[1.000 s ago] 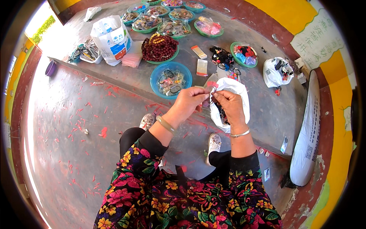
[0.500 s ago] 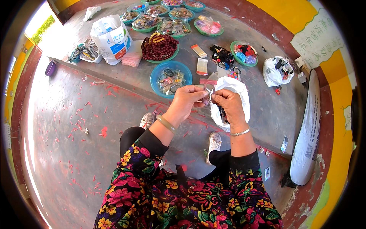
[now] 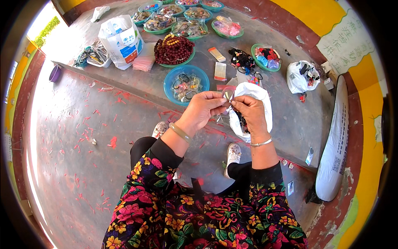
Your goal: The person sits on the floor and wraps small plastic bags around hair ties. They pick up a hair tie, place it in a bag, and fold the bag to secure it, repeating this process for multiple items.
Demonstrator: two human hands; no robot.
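The sleeves (image 3: pixel 166 182) at six o'clock are black with red, yellow and pink flowers and green leaves. A pale green bangle (image 3: pixel 179 133) circles one wrist, a silver one (image 3: pixel 261 143) the other. At twelve o'clock sits a blue bowl (image 3: pixel 170 85); beyond it a green dish (image 3: pixel 176 64) heaped with dark red beads (image 3: pixel 173 49). A white bag with a blue patch (image 3: pixel 122 39) stands at eleven o'clock. The grey floor (image 3: pixel 74 137) is speckled with red scraps; the wall (image 3: pixel 327 12) at one o'clock is yellow.
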